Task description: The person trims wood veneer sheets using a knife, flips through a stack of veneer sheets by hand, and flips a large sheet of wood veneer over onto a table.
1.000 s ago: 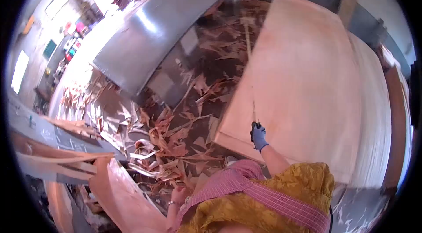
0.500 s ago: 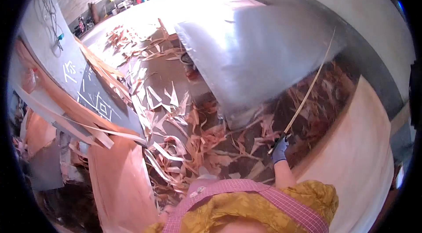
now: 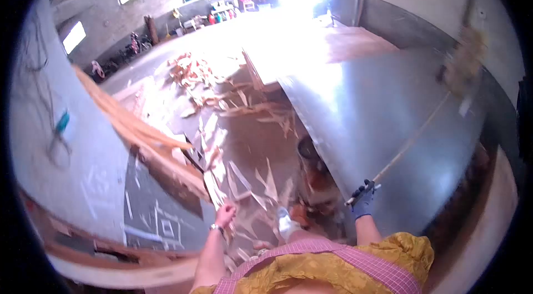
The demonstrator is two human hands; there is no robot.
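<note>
My right hand [image 3: 364, 197], in a blue and black glove, grips the lower end of a long thin stick [image 3: 411, 141] that slants up over the grey metal-topped table [image 3: 383, 111]. A blurred, pale yellowish bundle [image 3: 465, 61] shows at the stick's far end. Bare and wearing a wristband, my left hand [image 3: 225, 214] hangs over the floor scraps with its fingers curled in. Whether anything lies inside those fingers is too small to make out.
Thin wood scraps [image 3: 266, 183] litter the floor around my shoe [image 3: 287, 225]. A dark bucket [image 3: 307, 148] stands by the table's left edge. At left are a pillar [image 3: 83, 144] and long wood strips [image 3: 141, 136]. Pale sheets [image 3: 491, 216] curve along the right.
The view has swung away from the pale sheet stack toward the metal table and bright doorway. The stick's far end is now raised, and my left hand has come further into view.
</note>
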